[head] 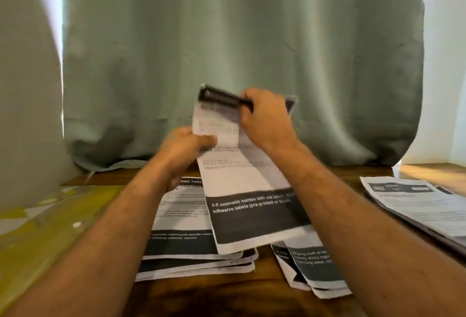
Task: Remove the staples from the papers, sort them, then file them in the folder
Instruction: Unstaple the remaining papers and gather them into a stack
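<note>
Papers (242,165), creased, in both hands

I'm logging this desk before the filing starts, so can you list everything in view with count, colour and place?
held papers: one set, white with black bands, raised above the desk centre
paper pile: one, white and black, on the desk under the left forearm
second paper pile: one, white and black, near edge, under the right forearm
third paper pile: one, white and grey, far right
folder: one, clear yellow-green, left side
desk: one, dark brown wood
curtain: one, grey-green, behind the desk
left hand: grips the held papers' left edge
right hand: pinches their top
</note>
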Motion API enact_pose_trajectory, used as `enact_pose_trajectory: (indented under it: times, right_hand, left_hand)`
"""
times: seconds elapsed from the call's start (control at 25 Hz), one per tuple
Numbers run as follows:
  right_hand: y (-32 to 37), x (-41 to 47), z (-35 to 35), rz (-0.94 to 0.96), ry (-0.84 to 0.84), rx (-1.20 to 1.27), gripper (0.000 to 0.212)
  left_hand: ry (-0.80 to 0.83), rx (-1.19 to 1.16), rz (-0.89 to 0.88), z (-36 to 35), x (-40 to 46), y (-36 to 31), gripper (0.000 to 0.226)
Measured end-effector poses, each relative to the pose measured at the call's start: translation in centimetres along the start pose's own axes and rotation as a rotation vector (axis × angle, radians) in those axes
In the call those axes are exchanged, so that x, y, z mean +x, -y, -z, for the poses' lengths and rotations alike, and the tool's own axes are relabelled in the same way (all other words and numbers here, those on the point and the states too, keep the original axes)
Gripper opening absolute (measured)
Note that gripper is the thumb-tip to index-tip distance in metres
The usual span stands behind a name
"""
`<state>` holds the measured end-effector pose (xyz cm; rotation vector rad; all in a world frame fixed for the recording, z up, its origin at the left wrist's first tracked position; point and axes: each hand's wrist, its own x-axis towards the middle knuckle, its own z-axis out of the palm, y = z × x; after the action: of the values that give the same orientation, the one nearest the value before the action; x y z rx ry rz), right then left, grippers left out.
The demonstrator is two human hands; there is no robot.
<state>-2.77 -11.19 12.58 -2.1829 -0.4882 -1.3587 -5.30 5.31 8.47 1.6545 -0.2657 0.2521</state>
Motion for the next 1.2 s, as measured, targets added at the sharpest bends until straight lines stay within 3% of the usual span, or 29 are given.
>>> enact_pose_trajectory:
  times: [0.08,0.2,0.28,0.36,0.44,0.6,0.8,0.92,1.04,1.12,1.2]
  right_hand:
    - [-1.1,-2.6,-1.6,-0.192,0.243,-0.076,0.015]
    - [-2.3,-6.0,-3.7,-0.347,0.384,-0.062,0.011]
    - [-2.5,-6.8,-4.6,-0.381,0.414,-0.044,0.014]
    - [-2.6,-6.7,-5.1,-0.38,0.401,-0.021,0.016]
    - [-2.5,-6.7,-5.1,-0.356,0.35,0.003,0.01]
    - [-2.1,-7.9,-5.2,-0.342,0.315,0.095,0.012]
    - [-1.6,-9.3,-5.6,-0.386,0.461,0.167,0.012]
    - [-1.3,-8.8,-4.9,-0.333,0.273,0.195,0.01]
    - [-1.3,-8.3,-4.3,-0.286,0.105,0.2,0.011]
    - [-1.4,-8.6,-4.5,-0.27,0.119,0.176,0.011]
    - [-1.4,-8.9,-4.9,-0.272,0.178,0.166,0.01]
  left_hand:
    - [0.065,0.051,0.185,1.4,-0.1,2.4,0.031]
    - [-0.146,0.022,0.301,3.7,1.9,5.3,0.053]
    - [-0.303,0.385,0.238,4.7,3.2,7.3,0.045]
    - [-0.3,0.895,0.196,5.4,3.8,9.7,0.036]
    - [-0.229,1.129,0.301,5.6,3.8,10.9,0.056]
    - [-0.167,1.159,0.414,4.9,3.2,10.9,0.084]
    - [-0.19,1.0,0.452,5.6,3.3,11.1,0.098]
    - [-0.288,1.004,0.451,5.9,3.5,11.3,0.084]
    - [-0.295,1.025,0.427,6.8,4.2,12.4,0.044]
    - [-0.308,0.962,0.391,6.9,4.2,12.5,0.02]
    - [-0.357,0.888,0.348,6.5,3.5,11.7,0.012]
